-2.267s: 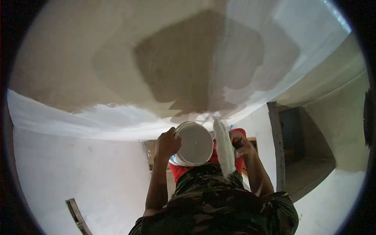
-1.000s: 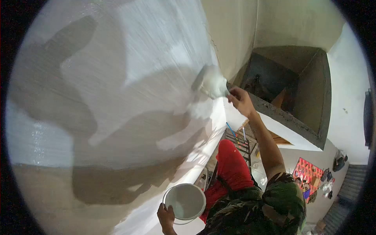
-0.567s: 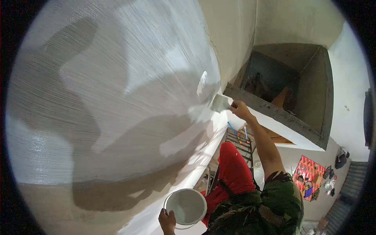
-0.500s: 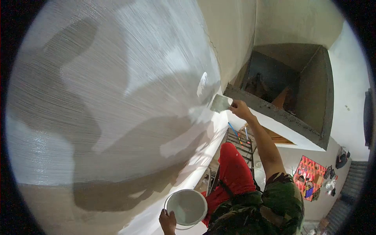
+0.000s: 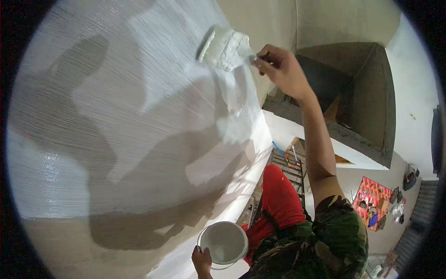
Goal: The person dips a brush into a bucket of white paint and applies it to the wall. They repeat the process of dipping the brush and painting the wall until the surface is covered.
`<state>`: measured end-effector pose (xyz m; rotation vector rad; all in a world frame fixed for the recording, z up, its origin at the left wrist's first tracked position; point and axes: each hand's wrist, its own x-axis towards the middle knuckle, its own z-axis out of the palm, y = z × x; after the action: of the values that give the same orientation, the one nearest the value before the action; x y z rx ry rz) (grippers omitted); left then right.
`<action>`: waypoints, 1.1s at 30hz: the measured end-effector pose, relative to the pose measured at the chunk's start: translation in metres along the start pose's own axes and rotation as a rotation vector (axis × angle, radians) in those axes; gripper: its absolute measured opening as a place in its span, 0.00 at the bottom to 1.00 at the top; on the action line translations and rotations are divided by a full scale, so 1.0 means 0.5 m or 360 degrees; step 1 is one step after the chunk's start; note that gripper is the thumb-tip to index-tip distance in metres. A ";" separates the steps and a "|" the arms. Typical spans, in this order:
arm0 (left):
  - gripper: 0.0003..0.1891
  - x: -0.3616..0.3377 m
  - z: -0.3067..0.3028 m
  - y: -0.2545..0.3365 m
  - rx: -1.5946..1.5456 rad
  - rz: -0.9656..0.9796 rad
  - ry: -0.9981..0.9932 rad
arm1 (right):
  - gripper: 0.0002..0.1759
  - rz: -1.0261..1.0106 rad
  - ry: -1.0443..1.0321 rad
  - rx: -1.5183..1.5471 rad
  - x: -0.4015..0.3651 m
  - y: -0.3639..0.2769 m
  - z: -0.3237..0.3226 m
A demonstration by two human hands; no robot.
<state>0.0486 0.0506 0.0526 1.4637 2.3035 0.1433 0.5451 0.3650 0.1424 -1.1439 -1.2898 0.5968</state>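
My right hand [image 5: 280,69] is closed on the handle of a wide paintbrush [image 5: 225,48]. Its bristle end is thickly coated in white and lies at or just off the wall [image 5: 153,93]; exact contact cannot be made out. Streaky white brush marks cover much of that wall, with a wetter patch [image 5: 232,95] just below the brush. Low in the view, my left hand [image 5: 201,260] grips the rim side of a white bucket [image 5: 224,242]. The bucket's inside is pale, and how full it is cannot be told.
A grey concrete box-like recess [image 5: 357,93] juts out right of the wall. Far below are a slatted metal frame [image 5: 290,169] near my red-trousered knee [image 5: 278,186] and a red patterned mat [image 5: 371,200] with assorted items. Bare plaster [image 5: 55,237] borders the painted area.
My right hand has carried the brush up and leftward from the wall's edge by the recess. White coating has appeared below it. My left hand and the bucket have barely shifted.
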 end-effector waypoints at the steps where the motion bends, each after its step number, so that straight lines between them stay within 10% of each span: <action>1: 0.12 0.001 0.003 -0.009 -0.0051 0.0036 0.0019 | 0.11 0.0047 0.0002 0.0012 -0.007 0.034 0.019; 11: 0.12 0.001 0.010 -0.049 -0.0018 0.0029 0.0012 | 0.18 0.0830 -0.0128 -0.0383 -0.295 0.533 0.131; 26: 0.13 0.016 0.013 -0.032 0.0045 0.0037 0.0036 | 0.08 0.0228 -0.0168 -0.0472 0.065 0.009 -0.042; 33: 0.14 0.016 0.000 -0.008 -0.0025 -0.0096 -0.0018 | 0.10 0.0101 -0.0027 0.0179 0.031 0.138 0.022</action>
<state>0.0427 0.0558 0.0491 1.3827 2.3296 0.1352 0.5551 0.4076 0.0861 -1.0919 -1.2223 0.7189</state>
